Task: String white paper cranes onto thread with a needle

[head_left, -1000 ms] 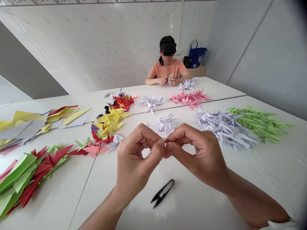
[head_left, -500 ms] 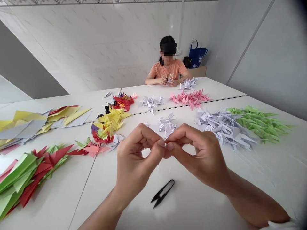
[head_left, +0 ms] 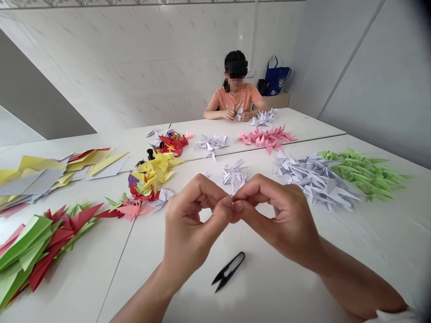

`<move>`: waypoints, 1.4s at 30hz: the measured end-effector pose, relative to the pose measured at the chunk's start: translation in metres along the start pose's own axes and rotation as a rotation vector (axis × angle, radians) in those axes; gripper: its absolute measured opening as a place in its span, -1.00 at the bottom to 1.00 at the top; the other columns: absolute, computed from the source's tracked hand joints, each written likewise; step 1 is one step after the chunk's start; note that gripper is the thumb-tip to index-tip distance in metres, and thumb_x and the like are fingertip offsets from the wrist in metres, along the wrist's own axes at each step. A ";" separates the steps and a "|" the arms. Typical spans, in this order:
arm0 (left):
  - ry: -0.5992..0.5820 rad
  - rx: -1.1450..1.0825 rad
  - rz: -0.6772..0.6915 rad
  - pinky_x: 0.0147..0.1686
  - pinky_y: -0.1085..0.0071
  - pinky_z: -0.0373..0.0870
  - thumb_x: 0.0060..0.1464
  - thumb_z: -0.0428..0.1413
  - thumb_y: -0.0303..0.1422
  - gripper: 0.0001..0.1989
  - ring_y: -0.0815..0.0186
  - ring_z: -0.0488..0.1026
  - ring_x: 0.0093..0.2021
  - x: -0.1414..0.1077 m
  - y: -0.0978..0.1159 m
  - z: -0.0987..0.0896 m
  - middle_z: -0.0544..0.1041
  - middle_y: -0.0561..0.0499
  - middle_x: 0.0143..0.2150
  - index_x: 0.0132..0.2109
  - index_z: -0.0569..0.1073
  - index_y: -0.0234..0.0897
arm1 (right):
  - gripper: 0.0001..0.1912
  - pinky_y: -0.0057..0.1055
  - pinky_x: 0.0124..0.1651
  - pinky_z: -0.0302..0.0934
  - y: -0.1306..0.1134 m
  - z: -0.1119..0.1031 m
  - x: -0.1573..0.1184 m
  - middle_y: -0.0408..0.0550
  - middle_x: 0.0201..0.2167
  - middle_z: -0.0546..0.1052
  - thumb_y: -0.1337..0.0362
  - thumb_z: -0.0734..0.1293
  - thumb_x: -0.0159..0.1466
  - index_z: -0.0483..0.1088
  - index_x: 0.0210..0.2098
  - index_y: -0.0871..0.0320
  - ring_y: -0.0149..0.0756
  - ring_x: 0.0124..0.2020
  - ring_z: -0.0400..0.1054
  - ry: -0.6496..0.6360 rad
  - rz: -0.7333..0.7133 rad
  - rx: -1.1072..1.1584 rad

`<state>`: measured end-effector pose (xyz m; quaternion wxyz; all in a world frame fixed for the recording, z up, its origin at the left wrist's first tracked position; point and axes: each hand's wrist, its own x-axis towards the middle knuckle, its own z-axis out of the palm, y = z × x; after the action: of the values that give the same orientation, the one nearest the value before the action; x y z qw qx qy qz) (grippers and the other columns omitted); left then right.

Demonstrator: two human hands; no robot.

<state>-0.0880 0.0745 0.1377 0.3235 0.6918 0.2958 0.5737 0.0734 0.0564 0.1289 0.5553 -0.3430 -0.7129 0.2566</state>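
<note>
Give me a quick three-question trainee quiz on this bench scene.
1. What is the black tool lying on the white table in front of the left hand and right hand?
2. What are the hands doing?
A) Pressing their fingertips together over something too small to make out
B) Gripping the black tool
C) Lying flat on the table
3. True or false: in this view, the green paper cranes lie to the right of the white paper cranes.

Key: 1) thread snips; 2) A; 3) true
</note>
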 end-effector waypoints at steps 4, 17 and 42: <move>0.031 -0.029 -0.021 -0.63 0.60 0.28 0.13 0.14 -0.57 -0.80 0.54 0.38 -0.60 -0.001 0.001 0.003 0.50 0.20 -0.55 -0.41 0.39 -0.24 | -0.85 -0.69 -0.32 0.34 0.000 0.000 0.001 -0.32 -0.45 0.60 0.45 0.42 0.30 0.40 -0.30 0.11 -0.56 -0.42 0.51 -0.005 -0.002 0.001; 0.044 -0.038 -0.126 -0.66 0.57 0.27 0.14 0.17 -0.52 -0.82 0.50 0.36 -0.62 -0.001 0.006 0.005 0.49 0.17 -0.57 -0.42 0.41 -0.23 | -0.87 -0.57 -0.37 0.39 0.000 -0.001 0.000 -0.24 -0.46 0.61 0.43 0.42 0.30 0.41 -0.30 0.10 -0.43 -0.45 0.54 -0.009 0.003 0.014; -0.068 0.141 0.021 -0.56 0.54 0.36 0.17 0.15 -0.52 -0.86 0.48 0.34 -0.57 -0.001 -0.010 -0.001 0.39 0.15 -0.54 -0.35 0.42 -0.23 | -0.80 -0.35 -0.14 0.42 0.015 -0.010 0.003 -0.09 -0.28 0.62 0.52 0.30 0.35 0.40 -0.19 0.08 -0.30 -0.22 0.51 0.042 -0.476 -0.522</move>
<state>-0.0899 0.0802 0.1300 0.2780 0.7350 0.3172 0.5310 0.0856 0.0677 0.1221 0.5076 -0.3030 -0.8028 -0.0778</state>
